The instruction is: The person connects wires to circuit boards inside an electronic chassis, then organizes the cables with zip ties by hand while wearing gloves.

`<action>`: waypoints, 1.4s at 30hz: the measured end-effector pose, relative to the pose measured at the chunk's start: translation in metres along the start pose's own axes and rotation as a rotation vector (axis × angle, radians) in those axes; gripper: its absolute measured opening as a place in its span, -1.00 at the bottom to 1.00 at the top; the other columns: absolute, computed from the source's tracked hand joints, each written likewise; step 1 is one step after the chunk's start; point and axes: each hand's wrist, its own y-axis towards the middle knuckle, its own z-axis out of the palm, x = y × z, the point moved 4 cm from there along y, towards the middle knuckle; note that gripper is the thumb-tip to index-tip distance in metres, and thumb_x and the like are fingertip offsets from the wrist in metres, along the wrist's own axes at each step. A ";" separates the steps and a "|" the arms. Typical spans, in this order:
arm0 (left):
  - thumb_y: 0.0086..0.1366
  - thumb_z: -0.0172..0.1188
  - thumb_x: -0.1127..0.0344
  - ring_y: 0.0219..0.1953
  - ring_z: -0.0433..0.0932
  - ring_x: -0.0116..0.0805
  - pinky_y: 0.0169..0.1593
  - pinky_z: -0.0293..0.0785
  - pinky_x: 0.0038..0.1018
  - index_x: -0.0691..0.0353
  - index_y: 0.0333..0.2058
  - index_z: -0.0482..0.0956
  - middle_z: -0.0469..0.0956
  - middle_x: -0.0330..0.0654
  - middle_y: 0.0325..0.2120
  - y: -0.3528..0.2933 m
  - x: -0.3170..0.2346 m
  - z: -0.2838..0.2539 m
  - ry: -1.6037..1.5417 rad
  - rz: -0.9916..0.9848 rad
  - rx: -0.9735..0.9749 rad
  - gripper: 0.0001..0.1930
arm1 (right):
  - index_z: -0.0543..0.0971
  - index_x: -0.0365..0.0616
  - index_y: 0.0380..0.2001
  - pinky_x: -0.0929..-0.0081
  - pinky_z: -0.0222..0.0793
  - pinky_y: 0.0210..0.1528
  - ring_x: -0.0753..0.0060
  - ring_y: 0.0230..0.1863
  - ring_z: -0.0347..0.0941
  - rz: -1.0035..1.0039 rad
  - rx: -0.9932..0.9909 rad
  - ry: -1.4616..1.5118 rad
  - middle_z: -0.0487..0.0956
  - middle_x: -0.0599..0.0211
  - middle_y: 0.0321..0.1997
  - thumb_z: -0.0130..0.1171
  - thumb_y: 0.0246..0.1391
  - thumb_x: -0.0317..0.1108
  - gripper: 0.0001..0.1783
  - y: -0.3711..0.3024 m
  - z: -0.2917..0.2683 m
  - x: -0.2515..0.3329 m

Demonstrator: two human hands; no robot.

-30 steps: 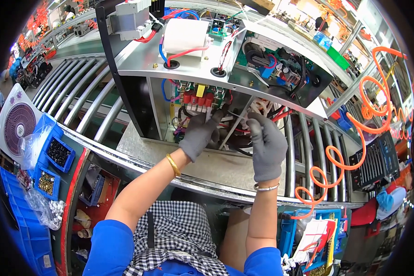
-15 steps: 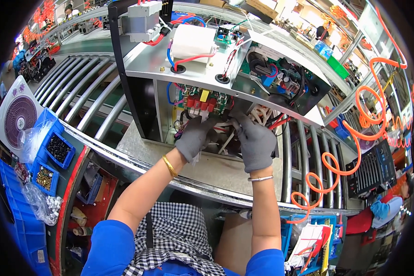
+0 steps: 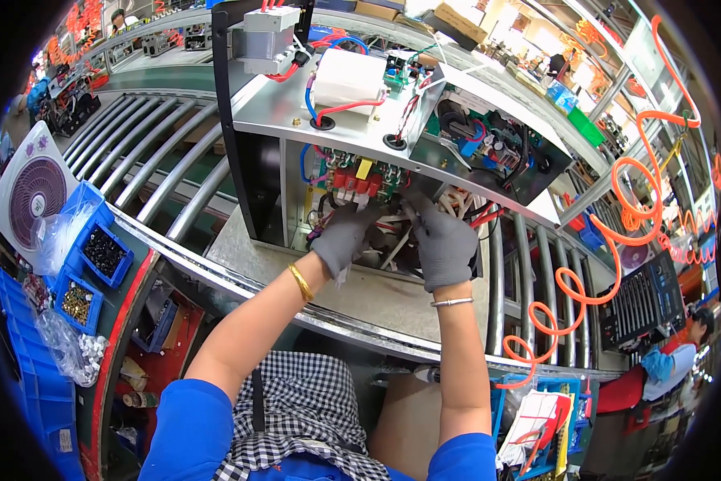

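Observation:
In front of me a metal machine housing [image 3: 336, 135] stands open at its lower front, with wires and circuit boards inside. Both my hands wear grey gloves and reach into that lower bay. The fingers of my left hand [image 3: 346, 239] are bent together just below a row of red parts [image 3: 357, 183] and a yellow block [image 3: 363, 169]. Close beside it, my right hand [image 3: 444, 244] has its fingers curled inward, near a bundle of white wires [image 3: 459, 200] and red cables [image 3: 487, 215]. Dark cabling lies between the fingertips; what they pinch is hidden.
The housing rests on a board [image 3: 252, 255] over a roller conveyor [image 3: 168, 188]. On the left are a fan [image 3: 38, 200] and blue bins of dark [image 3: 104, 255] and brass-coloured small parts [image 3: 77, 303]. A coiled orange air hose [image 3: 569, 289] hangs at the right.
The housing appears slightly further right and lower in the picture, as the view has shifted a little. Both hands stay in the lower bay, with only small finger movement.

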 end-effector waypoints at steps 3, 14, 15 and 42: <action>0.28 0.15 0.08 -0.69 0.43 -0.54 -0.59 0.19 -0.60 0.18 -0.24 0.60 0.54 -0.25 -0.67 0.002 0.003 0.000 -0.013 -0.020 0.042 -0.71 | 0.59 0.34 -0.08 0.24 0.33 -0.58 0.16 -0.61 0.50 0.006 -0.005 0.005 0.50 0.28 -0.67 0.22 0.09 -0.19 -0.71 -0.001 0.000 0.000; 0.28 0.19 0.19 -0.73 0.38 -0.53 -0.61 0.22 -0.52 0.23 -0.45 0.59 0.47 -0.32 -0.74 -0.018 0.004 0.020 0.015 0.385 -0.256 -0.77 | 0.62 0.04 -0.26 0.30 0.41 -0.45 0.10 -0.47 0.55 0.119 -0.139 0.128 0.62 0.22 -0.41 0.24 0.10 -0.24 -0.85 -0.036 0.002 0.014; 0.28 0.19 0.19 -0.73 0.38 -0.53 -0.61 0.22 -0.52 0.23 -0.45 0.59 0.47 -0.32 -0.74 -0.021 -0.001 0.020 0.016 0.385 -0.252 -0.77 | 0.63 0.04 -0.23 0.31 0.43 -0.42 0.09 -0.45 0.56 0.156 -0.084 0.123 0.63 0.20 -0.37 0.23 0.11 -0.25 -0.83 -0.037 0.004 0.014; 0.42 0.04 0.19 -0.77 0.15 -0.67 -0.72 0.02 -0.70 0.00 -0.22 0.50 0.26 -0.51 -0.74 -0.003 0.031 0.023 -0.607 -0.187 0.255 -0.89 | 0.59 -0.04 -0.30 0.29 0.44 -0.33 0.07 -0.32 0.56 0.241 -0.103 0.269 0.60 0.21 -0.25 0.28 0.00 -0.33 -0.84 -0.036 0.003 0.023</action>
